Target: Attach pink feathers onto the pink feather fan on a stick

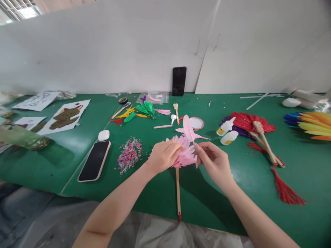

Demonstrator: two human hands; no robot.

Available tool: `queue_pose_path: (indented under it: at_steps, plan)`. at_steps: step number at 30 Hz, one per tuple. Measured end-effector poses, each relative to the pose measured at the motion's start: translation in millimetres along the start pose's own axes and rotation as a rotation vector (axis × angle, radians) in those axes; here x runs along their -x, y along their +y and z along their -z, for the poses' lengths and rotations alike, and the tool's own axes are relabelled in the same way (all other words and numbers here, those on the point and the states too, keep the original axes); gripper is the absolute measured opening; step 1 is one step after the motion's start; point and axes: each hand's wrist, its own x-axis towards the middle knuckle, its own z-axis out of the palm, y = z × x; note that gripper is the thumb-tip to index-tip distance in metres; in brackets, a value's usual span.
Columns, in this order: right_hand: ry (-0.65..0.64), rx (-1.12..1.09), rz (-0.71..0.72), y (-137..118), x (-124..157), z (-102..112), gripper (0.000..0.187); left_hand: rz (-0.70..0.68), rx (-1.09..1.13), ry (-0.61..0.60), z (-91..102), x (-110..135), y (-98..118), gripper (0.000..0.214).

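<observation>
One pink feather [188, 129] is pinched in the right hand [216, 163]; the left hand [164, 156] curls over the left of the pink fan [185, 159], hold unclear; placing it seemingly wants careful alignment.

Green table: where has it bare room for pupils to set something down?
Bare green table shows between the right forearm and the long red tassel, and right of that tassel, below the rainbow feathers. Crowded: around the pink fan and green feathers.
</observation>
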Motion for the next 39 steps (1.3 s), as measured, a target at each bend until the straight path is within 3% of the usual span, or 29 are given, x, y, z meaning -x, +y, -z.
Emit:
queue_pose_path:
  at_steps: [9, 11, 14, 17, 20, 23, 25, 27, 30, 32, 33, 35, 39]
  plan:
    - [0.012, 0.025, 0.001, -1.7, -0.4, -0.4, 0.024, 0.036, 0.007, 0.021, -0.1, 0.8, -2.0, 0.007]
    - [0.014, 0.025, 0.003, -1.5, -0.4, -0.4, 0.024, 0.107, -0.030, 0.078, 2.9, 0.0, -8.3, 0.012]
    - [0.027, 0.028, 0.005, -1.9, -0.6, -0.7, 0.025, 0.326, -0.108, 0.116, 13.9, -4.0, -23.5, 0.030]
    - [0.028, 0.030, 0.009, -1.7, -0.6, -0.6, 0.026, 0.583, -0.152, -0.019, 33.6, -8.7, -40.6, 0.045]
    - [0.016, 0.035, 0.011, 0.0, -0.6, -0.4, 0.024, 0.791, -0.196, -0.339, 57.6, -8.9, -55.6, 0.047]
    - [-0.008, 0.039, 0.002, 1.4, -0.6, -1.6, 0.022, 0.942, -0.204, -0.664, 77.8, -4.1, -66.9, 0.026]
    - [-0.012, 0.038, -0.009, 1.2, -0.5, -3.5, 0.023, 1.000, -0.227, -0.781, 86.0, -0.7, -71.5, 0.023]
    - [-0.004, 0.045, -0.019, 0.9, 0.0, -5.5, 0.024, 1.049, -0.284, -0.801, 89.6, 1.5, -74.0, 0.031]
    - [-0.016, 0.058, -0.025, 2.4, 0.7, -7.1, 0.026, 1.038, -0.306, -0.718, 88.4, 3.8, -76.2, 0.032]
    - [-0.038, 0.064, -0.023, 5.5, 0.6, -7.5, 0.026, 0.947, -0.244, -0.633, 84.6, 5.1, -77.4, 0.016]
    - [-0.045, 0.068, -0.022, 7.4, 0.2, -7.8, 0.027, 0.890, -0.188, -0.592, 82.0, 5.2, -77.3, 0.020]
    - [-0.059, 0.083, -0.023, 10.5, -1.1, -9.7, 0.028, 0.791, -0.012, -0.533, 75.1, 3.3, -74.4, 0.029]
    - [-0.126, 0.100, -0.022, 8.1, -5.0, -21.4, 0.028, 0.699, 0.481, -0.526, 57.2, -7.7, -57.1, 0.036]
